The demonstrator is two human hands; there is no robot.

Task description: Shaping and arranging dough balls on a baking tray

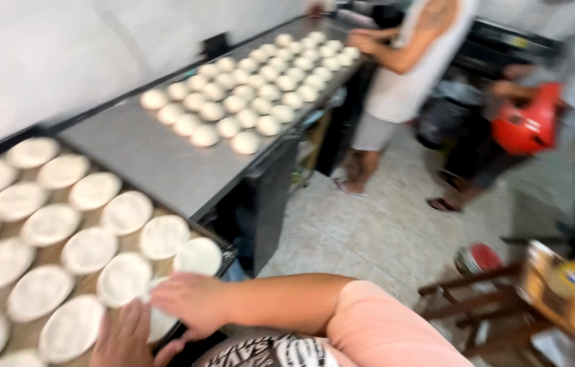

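Note:
Flat white dough discs (87, 250) lie in rows on a dark-rimmed tray (227, 257) at the lower left. My right hand (189, 302), reaching across from a pink sleeve, curls over one disc (159, 322) at the tray's near corner. My left hand (123, 338) lies flat against the same disc from below. The picture is motion-blurred, so the fingers' exact grip is unclear.
Several rows of round dough balls (246, 88) sit on the steel counter (158, 160) along the wall. A person in a white sleeveless shirt (403, 75) stands at its far end, and another holds a red helmet (525, 126). At the right are a wooden stool (484, 299) and a red-lidded container (481, 258).

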